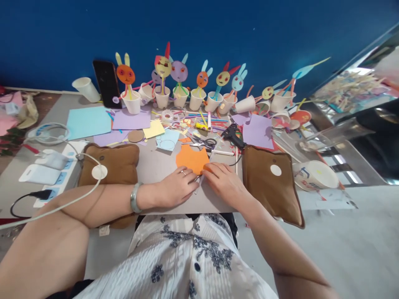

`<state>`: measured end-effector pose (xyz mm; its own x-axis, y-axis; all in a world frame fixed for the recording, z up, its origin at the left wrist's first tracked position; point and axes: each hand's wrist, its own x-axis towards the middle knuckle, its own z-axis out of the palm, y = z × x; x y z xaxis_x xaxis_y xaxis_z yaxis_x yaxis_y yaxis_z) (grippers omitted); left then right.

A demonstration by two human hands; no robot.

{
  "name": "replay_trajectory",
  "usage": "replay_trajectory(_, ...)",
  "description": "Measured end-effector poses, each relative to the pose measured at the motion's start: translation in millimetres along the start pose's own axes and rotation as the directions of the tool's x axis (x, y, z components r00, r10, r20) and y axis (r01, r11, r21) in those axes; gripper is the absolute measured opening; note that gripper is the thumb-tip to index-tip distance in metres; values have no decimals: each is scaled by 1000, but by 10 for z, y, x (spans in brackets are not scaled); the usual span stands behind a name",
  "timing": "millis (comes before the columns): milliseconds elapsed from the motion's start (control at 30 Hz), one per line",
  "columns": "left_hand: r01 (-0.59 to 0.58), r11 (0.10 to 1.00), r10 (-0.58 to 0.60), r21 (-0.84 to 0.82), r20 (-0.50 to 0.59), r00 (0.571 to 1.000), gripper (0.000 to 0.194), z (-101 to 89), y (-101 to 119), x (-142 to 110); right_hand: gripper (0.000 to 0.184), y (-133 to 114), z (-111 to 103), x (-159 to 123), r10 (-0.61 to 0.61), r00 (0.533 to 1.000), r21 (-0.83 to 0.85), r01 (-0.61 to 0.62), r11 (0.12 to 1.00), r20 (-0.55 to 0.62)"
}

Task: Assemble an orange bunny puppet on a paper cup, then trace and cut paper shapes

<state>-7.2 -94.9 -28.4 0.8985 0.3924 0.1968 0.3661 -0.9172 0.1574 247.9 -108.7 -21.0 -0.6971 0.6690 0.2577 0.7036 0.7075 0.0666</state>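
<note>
A sheet of orange paper (193, 159) with curved cut-outs along its far edge lies on the table in front of me. My left hand (174, 187), with a ring and a bangle, is closed at the paper's near left edge. From the right, my right hand (227, 185) has its fingers pressed together on the near right corner. A short, thin, pale object (197, 182) shows between the hands; its kind is unclear. Just beyond the paper are black-handled scissors (205, 142) and a light blue sheet (167, 140) with drawn outlines.
Paper cups (197, 99) with rabbit-faced figures line the back, near a leaning phone (107, 83). Brown cushions (268, 178) flank my hands. A black glue gun (233, 135), purple paper (258, 132) and paper scraps lie beyond. At left, a power strip (67, 172) carries chargers and a cable.
</note>
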Motion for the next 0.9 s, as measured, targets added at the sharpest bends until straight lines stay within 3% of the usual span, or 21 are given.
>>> replay_trajectory(133,205,978,-209,48,105,972,32,-96,-101,22,25,79,155,144,-88,996,-78,88,993,6)
replay_trajectory(233,268,963,-271,42,156,950,34,-131,-147,24,26,119,177,157,-96,995,-48,97,994,28)
replay_trajectory(500,292,956,-287,10,233,929,24,-302,-224,43,33,70,145,183,-68,990,-7,68,998,-121)
replay_trajectory(767,266,959,-282,94,294,913,25,-322,-247,109,29,106,206,188,-106,994,15,107,994,-23)
replay_trajectory(900,299,952,-305,73,346,887,29,-389,-212,124,27,128,198,206,-116,992,-10,115,993,-53)
